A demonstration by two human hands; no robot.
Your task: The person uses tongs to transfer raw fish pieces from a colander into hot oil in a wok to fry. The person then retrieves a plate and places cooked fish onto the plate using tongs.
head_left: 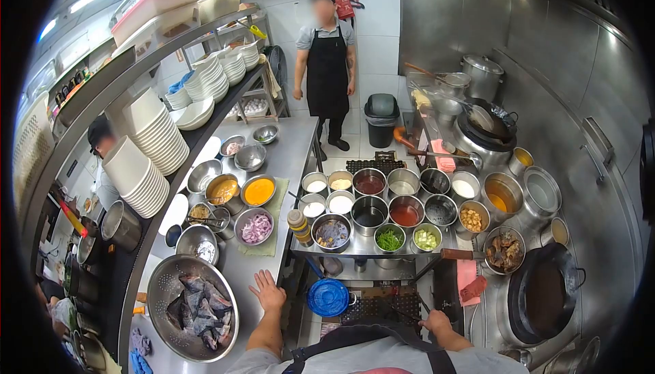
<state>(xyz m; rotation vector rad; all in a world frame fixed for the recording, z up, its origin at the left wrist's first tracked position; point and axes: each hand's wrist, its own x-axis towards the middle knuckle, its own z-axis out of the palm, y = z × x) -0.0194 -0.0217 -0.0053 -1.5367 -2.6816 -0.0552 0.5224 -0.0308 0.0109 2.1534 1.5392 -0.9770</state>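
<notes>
My left hand (pixel 268 292) lies on the steel table with its fingers spread, holding nothing. Beside it stands a large steel colander (pixel 159 326) with pieces of dark-skinned fish (pixel 199 311) in it. Above that hand is a steel bowl of sliced red onion (pixel 256 228) on a green cloth (pixel 267 246). Low at the right, my right hand (pixel 439 322) is closed, with thin dark rods beside its fingers; what it grips is not clear. Close to it are a pink cloth (pixel 467 272) and the dark wok (pixel 543 295) on the stove.
Several steel pots of sauces and chopped greens (pixel 389 239) fill the middle stand. A strainer with browned pieces (pixel 505 250) rests by the wok. A blue-lidded container (pixel 328 297) sits below. A person in a black apron (pixel 328 67) stands at the back; another (pixel 104 142) is behind the shelf.
</notes>
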